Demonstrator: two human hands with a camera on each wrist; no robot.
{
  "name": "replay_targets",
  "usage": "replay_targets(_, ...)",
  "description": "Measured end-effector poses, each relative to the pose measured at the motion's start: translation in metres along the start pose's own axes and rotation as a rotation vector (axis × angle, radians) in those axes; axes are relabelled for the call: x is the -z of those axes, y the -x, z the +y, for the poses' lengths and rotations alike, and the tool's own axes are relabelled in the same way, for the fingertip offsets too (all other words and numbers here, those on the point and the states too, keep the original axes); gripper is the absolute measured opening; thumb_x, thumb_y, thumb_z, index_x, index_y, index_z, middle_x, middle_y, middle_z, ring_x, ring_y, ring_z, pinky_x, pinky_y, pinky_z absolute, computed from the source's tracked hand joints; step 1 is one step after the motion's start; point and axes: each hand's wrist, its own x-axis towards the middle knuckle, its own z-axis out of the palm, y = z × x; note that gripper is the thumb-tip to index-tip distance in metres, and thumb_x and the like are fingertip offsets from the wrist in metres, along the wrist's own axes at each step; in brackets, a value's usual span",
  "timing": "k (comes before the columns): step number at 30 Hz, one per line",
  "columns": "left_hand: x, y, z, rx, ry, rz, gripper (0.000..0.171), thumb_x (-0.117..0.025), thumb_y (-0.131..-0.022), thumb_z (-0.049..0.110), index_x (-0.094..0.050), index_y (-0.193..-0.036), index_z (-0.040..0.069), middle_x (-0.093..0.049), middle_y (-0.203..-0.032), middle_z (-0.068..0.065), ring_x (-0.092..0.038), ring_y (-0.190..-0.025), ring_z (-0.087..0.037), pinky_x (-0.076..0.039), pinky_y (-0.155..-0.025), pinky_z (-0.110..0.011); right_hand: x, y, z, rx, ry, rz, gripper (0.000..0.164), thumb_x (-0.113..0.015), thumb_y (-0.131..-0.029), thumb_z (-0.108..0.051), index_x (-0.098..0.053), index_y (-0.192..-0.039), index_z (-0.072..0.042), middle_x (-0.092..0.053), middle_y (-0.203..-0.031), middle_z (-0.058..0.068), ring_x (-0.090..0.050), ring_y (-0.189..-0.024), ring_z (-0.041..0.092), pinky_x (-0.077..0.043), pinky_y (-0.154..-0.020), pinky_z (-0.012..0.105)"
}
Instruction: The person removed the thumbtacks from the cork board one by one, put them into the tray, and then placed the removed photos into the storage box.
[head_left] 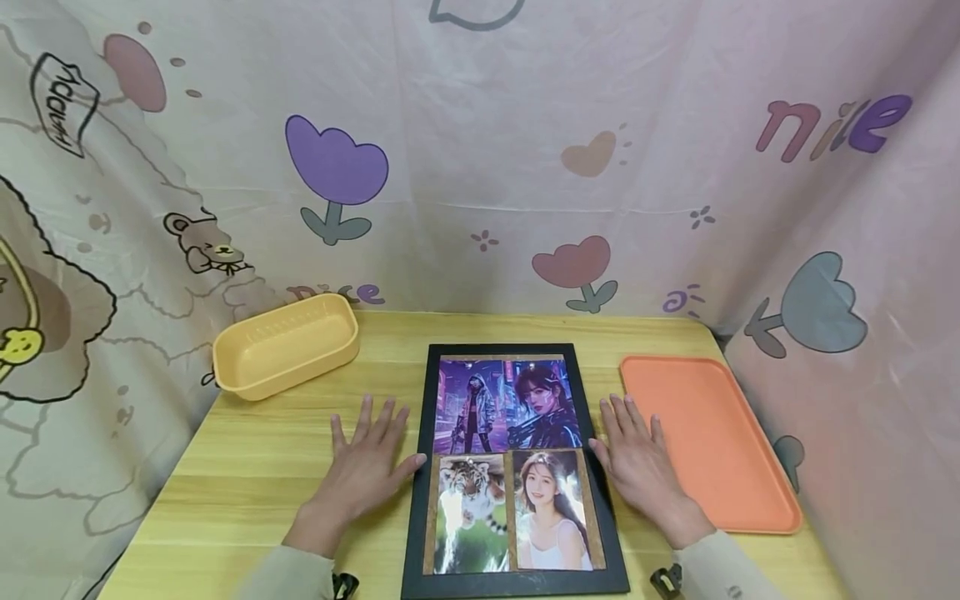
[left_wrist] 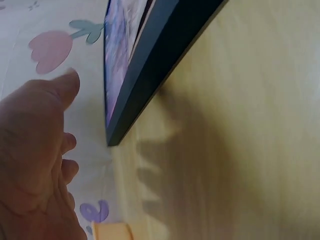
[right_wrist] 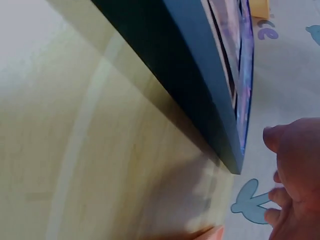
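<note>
A black picture frame (head_left: 517,583) with a brown backing lies on the table between both hands. Two purple neon-city pictures fill its upper half, one of a hooded figure (head_left: 474,412) and one of a dark-haired figure (head_left: 542,408). Below them are a tiger picture (head_left: 471,525) and a portrait of a person in white (head_left: 555,517). My left hand (head_left: 363,467) is spread palm down at the left side, its thumb tip right by the border. On the opposite side my right hand (head_left: 637,462) is likewise spread, thumb close to the border. Neither hand holds anything.
At the back left stands a yellow oblong basket (head_left: 288,354). A flat orange tray (head_left: 712,442) lies on the right, its left edge near my right hand. Patterned cloth (head_left: 465,150) hangs behind and along both sides of the wooden table (head_left: 247,467).
</note>
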Motion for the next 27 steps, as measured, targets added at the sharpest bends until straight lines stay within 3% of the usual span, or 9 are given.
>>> replay_targets(5, -0.014, -0.004, 0.012, -0.031, 0.029, -0.080, 0.072, -0.051, -0.109, 0.052, -0.034, -0.166, 0.011, -0.027, -0.173, -0.016, -0.009, -0.163, -0.043, 0.001, -0.119, -0.082, -0.006, -0.002, -0.003, 0.054, -0.017, -0.079, 0.059, -0.057, -0.110, -0.030, -0.043, -0.159, 0.001, -0.042, -0.164, 0.024, -0.034, -0.155, 0.046, -0.021, -0.121, 0.076)
replay_targets(12, -0.026, -0.004, 0.019, -0.036, 0.039, -0.209, 0.069, -0.043, -0.113, 0.045, -0.026, -0.167, 0.007, -0.020, -0.175, -0.015, -0.013, -0.164, -0.036, -0.004, -0.122, -0.079, -0.012, 0.000, -0.007, 0.087, -0.032, -0.158, 0.051, -0.053, -0.112, -0.026, -0.049, -0.156, 0.000, -0.046, -0.163, 0.022, -0.038, -0.153, 0.045, -0.025, -0.119, 0.076)
replay_targets(19, -0.031, 0.000, 0.023, -0.082, 0.029, -0.203, 0.068, -0.042, -0.114, 0.045, -0.026, -0.167, 0.006, -0.019, -0.175, -0.015, -0.015, -0.163, -0.036, -0.008, -0.125, -0.074, -0.010, 0.014, -0.003, 0.072, -0.005, -0.129, 0.051, -0.056, -0.110, -0.026, -0.051, -0.155, -0.001, -0.048, -0.162, 0.019, -0.041, -0.152, 0.044, -0.027, -0.119, 0.075)
replay_targets(27, -0.035, 0.001, 0.024, -0.077, 0.008, -0.184, 0.067, -0.041, -0.114, 0.045, -0.026, -0.167, 0.007, -0.019, -0.176, -0.014, -0.015, -0.164, -0.036, -0.008, -0.126, -0.073, -0.011, 0.014, 0.002, 0.111, 0.005, -0.098, 0.052, -0.057, -0.110, -0.027, -0.052, -0.154, -0.001, -0.050, -0.160, 0.020, -0.040, -0.152, 0.045, -0.027, -0.119, 0.076)
